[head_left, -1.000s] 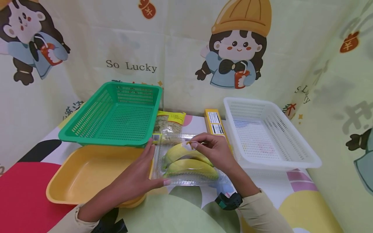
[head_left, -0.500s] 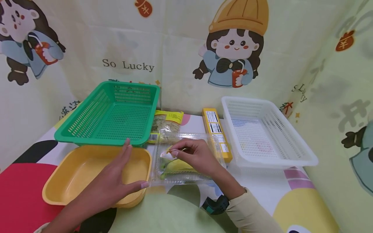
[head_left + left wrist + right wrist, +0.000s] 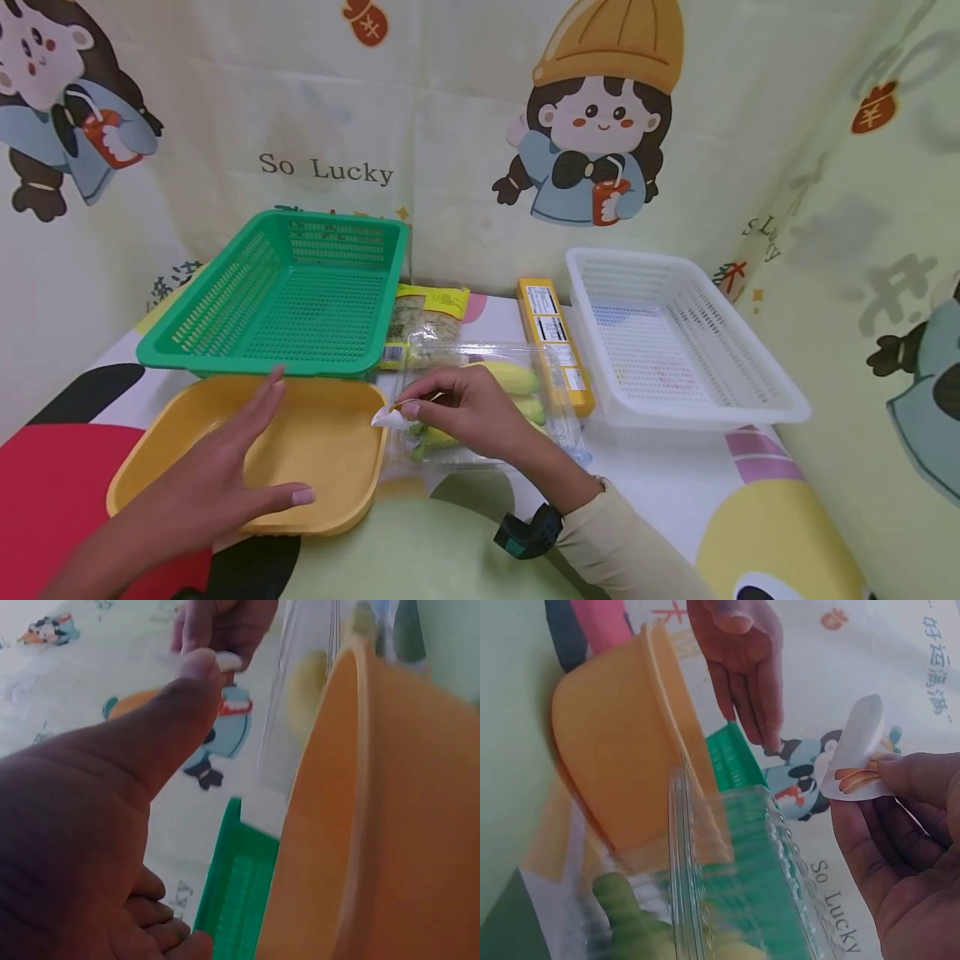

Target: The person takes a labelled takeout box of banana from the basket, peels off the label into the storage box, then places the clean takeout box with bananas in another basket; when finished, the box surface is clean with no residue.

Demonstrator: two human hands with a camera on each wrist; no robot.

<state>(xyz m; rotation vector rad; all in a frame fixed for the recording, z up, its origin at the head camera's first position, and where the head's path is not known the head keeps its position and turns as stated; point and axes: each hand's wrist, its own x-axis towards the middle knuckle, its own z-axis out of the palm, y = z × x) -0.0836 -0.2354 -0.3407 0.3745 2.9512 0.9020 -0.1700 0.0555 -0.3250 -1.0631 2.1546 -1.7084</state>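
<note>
My right hand (image 3: 468,412) pinches a small curled white sticker (image 3: 859,754) with orange markings between thumb and fingertips. It is above the left part of a clear plastic clamshell box (image 3: 558,400). Inside the box lie yellow-green bananas (image 3: 510,377), partly covered by that hand. My left hand (image 3: 206,475) hovers over the yellow-orange basin (image 3: 330,467), fingers extended and thumb spread, holding nothing. In the right wrist view the left hand (image 3: 742,664) shows its palm, apart from the sticker.
Behind the basin sits a green perforated basket (image 3: 315,317). A white basket (image 3: 675,350) stands at the right, beside a yellow box (image 3: 555,333) with white labels. Between the baskets lies a yellow-topped clear bag (image 3: 431,312). A patterned cloth hangs behind.
The right hand has moved left and slightly down with the white sticker, from above the bananas to the box's left edge. The left hand has left the box's side and shifted left over the basin.
</note>
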